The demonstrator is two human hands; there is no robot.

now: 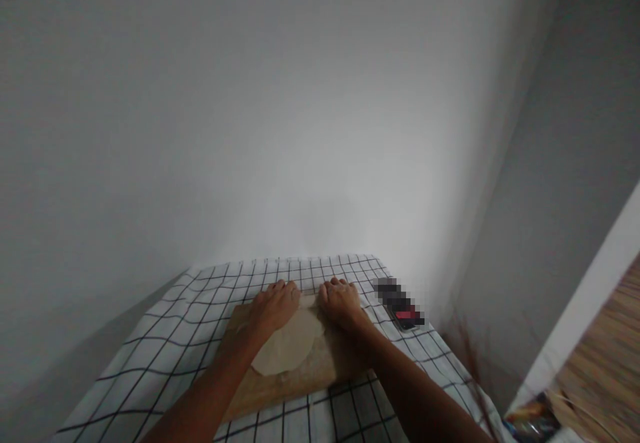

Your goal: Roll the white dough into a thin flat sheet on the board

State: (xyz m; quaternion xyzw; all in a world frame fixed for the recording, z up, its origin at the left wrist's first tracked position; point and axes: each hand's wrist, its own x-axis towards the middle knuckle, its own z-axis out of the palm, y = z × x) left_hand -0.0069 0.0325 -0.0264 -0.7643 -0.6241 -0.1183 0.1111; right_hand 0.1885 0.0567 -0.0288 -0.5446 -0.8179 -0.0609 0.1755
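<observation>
A flat, pale round of rolled-out dough (286,349) lies on a wooden board (300,384). Across its far edge runs a light-coloured rolling pin (309,301), of which only the short stretch between my hands shows. My left hand (276,303) is closed over the pin's left part, fingers curled forward. Over the right part, my right hand (341,299) is closed in the same way. Both hands cover the pin's ends and the far part of the board.
A white cloth with dark checks (175,343) covers the table, which meets the wall (320,129) at its far edge. Right of the board lies a phone (407,319), partly pixelated. Beyond the table's right edge are thin reddish stems (473,363) and a colourful packet (535,419).
</observation>
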